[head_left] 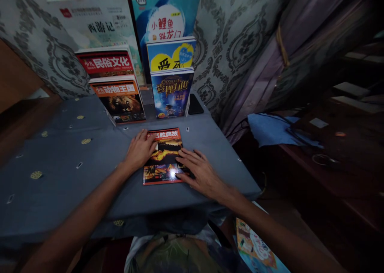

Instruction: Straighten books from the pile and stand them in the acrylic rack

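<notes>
A book with a red title band and a golden wall picture (163, 157) lies flat on the blue-grey tablecloth, near the table's front edge. My left hand (141, 148) rests at its upper left edge, the fingertips over the cover's corner. On the right edge lies my right hand (199, 171), its fingers spread across the cover. Behind stand a lion-covered book (126, 103) and a red book (109, 63) on the left. To their right are a dark blue book (171, 95) and a yellow and blue book (171, 55).
Larger books, one pale green (99, 25) and one teal (192, 9), stand at the back against patterned wallpaper. A black phone (195, 104) lies beside the blue book. Right of the table are a blue cloth (267, 129) and cables. More books (255, 245) lie low at the right.
</notes>
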`<control>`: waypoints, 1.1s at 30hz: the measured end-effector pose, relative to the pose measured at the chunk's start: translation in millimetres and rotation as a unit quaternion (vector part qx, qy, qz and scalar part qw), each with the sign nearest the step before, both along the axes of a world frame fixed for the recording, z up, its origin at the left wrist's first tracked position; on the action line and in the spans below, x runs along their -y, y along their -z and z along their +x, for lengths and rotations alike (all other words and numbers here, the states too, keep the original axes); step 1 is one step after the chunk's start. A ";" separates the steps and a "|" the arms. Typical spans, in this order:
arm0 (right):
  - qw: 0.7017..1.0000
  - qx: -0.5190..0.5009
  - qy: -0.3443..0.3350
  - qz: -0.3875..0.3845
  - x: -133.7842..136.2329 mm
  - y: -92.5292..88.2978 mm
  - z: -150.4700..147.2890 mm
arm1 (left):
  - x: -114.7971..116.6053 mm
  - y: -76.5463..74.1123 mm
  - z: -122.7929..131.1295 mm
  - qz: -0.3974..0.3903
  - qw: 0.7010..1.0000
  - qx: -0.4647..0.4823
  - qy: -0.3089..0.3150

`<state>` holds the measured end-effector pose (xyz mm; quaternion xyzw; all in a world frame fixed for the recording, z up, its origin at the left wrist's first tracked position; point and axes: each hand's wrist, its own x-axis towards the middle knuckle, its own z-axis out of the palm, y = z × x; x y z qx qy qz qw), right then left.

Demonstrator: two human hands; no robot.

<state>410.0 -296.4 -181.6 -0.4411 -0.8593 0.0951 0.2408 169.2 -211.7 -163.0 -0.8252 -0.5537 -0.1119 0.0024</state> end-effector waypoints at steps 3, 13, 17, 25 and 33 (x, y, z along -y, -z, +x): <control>1.000 0.001 0.001 -0.006 0.0 0.2 0.5 | 0.0 2.2 0.0 0.006 1.000 0.000 -0.015; 1.000 -0.010 -0.003 -0.010 -6.1 2.3 3.7 | -2.1 7.8 -1.2 0.020 1.000 0.006 -0.023; 1.000 -0.007 0.011 -0.004 -17.3 1.5 0.2 | -0.6 7.6 -1.1 0.014 0.999 0.010 -0.052; 0.999 0.014 0.040 -0.019 -41.9 4.0 -19.9 | -23.6 7.5 -20.6 -0.081 0.945 0.316 -0.033; 0.998 -0.017 0.052 -0.031 -55.7 11.9 -35.8 | -23.0 8.6 -8.2 -0.281 0.660 0.689 -0.101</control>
